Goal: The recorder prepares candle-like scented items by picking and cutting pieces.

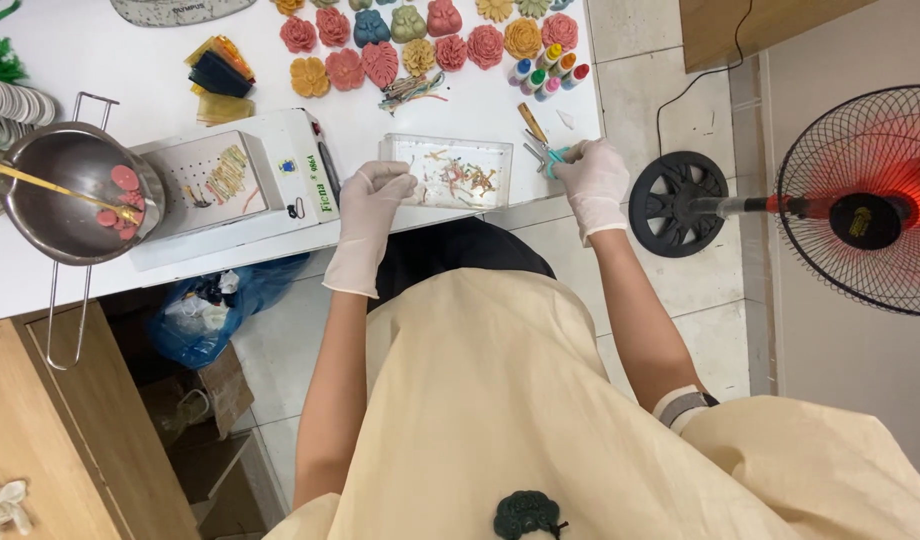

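Observation:
Both my hands wear white gloves at the front edge of a white table (pixel 70 60). My left hand (pixel 372 200) is closed, resting at the left side of a clear rectangular tray (pixel 450 172) holding several thin coloured shreds. My right hand (pixel 590 175) sits at the tray's right corner, gripping small scissors (pixel 542 150) with teal handles, blades pointing away from me. Whether my left hand pinches anything is hidden by the glove.
A white scale-like device (pixel 240 185) stands left of the tray, beside a steel pot (pixel 65 195) with pink discs and a stick. Coloured flower-shaped pieces (pixel 380 55) and small dye bottles (pixel 548 70) lie further back. A standing fan (pixel 860 200) is at right on the floor.

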